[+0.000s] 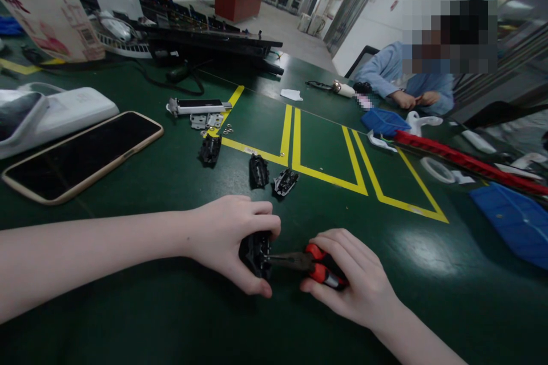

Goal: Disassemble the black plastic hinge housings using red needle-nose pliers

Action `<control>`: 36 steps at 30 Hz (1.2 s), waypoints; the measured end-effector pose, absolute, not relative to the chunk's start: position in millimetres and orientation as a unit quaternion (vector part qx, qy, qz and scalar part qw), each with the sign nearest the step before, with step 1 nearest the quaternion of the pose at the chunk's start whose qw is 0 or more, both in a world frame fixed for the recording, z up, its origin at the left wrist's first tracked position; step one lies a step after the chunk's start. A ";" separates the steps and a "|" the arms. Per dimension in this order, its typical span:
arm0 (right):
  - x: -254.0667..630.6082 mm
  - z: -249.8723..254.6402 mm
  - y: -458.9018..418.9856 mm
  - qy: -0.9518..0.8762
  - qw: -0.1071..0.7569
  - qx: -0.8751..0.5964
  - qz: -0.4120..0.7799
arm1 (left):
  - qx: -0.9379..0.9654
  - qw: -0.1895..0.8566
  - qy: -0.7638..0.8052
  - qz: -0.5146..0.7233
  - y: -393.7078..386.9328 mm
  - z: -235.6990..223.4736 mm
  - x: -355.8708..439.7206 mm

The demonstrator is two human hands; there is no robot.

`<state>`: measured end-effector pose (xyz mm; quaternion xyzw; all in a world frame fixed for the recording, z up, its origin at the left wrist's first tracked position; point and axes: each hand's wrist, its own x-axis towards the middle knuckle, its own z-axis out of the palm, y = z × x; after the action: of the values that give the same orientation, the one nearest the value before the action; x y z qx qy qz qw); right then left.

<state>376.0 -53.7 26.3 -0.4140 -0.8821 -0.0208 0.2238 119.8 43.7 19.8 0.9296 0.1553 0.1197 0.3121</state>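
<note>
My left hand (237, 239) is closed around a black plastic part (256, 254), its fingers over the top and thumb below. In my right hand (355, 274) is a pair of needle-nose pliers (319, 262) with red and black handles. The long jaws reach left and meet the right side of the black part; exactly what they grip there is too small to tell. Just beyond my left hand lie similar black parts: one (259, 171), a second with grey on it (285, 182), and a third (210, 149) farther left.
Metal brackets (206, 120), small rings (228, 129) and a white-and-black strip-shaped piece (199, 106) lie beyond. A phone (85, 157) rests at left. Yellow tape (329, 179) marks the green table. Blue trays (514, 222) stand at right; a person in blue (385, 71) sits across.
</note>
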 end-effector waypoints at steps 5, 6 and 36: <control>375.8 26.5 -53.7 -0.881 0.224 -0.415 -0.020 | 0.931 0.307 0.157 0.123 43.5 20.1 119.7; 375.8 26.4 -53.8 -0.882 0.224 -0.415 -0.020 | 0.931 0.306 0.157 0.122 43.4 20.3 119.6; 397.8 23.8 -50.1 -0.882 0.211 -0.417 -0.053 | 0.950 0.247 0.142 0.128 45.2 20.7 115.2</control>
<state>397.8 -50.1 23.8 -0.4173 -0.8823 -0.0528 0.2112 115.2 45.2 20.7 0.9500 0.1417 0.1277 0.2471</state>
